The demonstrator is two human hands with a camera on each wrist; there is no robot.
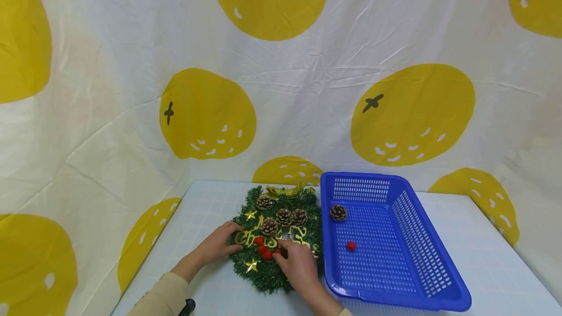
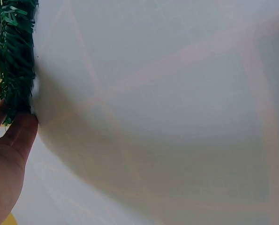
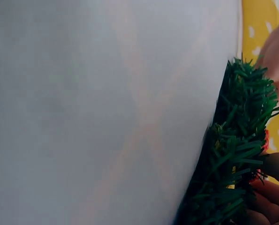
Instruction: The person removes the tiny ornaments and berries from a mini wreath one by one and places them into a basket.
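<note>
A green tinsel Christmas wreath [image 1: 281, 277] lies on the table, with gold lettering, gold stars [image 1: 251, 266], pine cones [image 1: 284, 217] and a cluster of red balls [image 1: 266, 254]. My left hand [image 1: 216, 244] holds the wreath by its left edge; in the left wrist view the fingers [image 2: 24, 131] bend around the green tinsel [image 2: 17, 61]. Over the lower middle, my right hand [image 1: 298, 263] pinches a small red ball [image 1: 277, 252] between thumb and index finger, right beside the cluster. Its other fingers [image 3: 270, 199] rest down at the tinsel [image 3: 242, 145] in the right wrist view.
A blue plastic basket [image 1: 439, 238] with slotted sides stands right beside the wreath. Inside it lie one pine cone [image 1: 338, 212] and one red ball [image 1: 351, 246]. Behind the white table [image 1: 210, 199] hangs a cloth [image 1: 285, 126] printed with yellow fruit.
</note>
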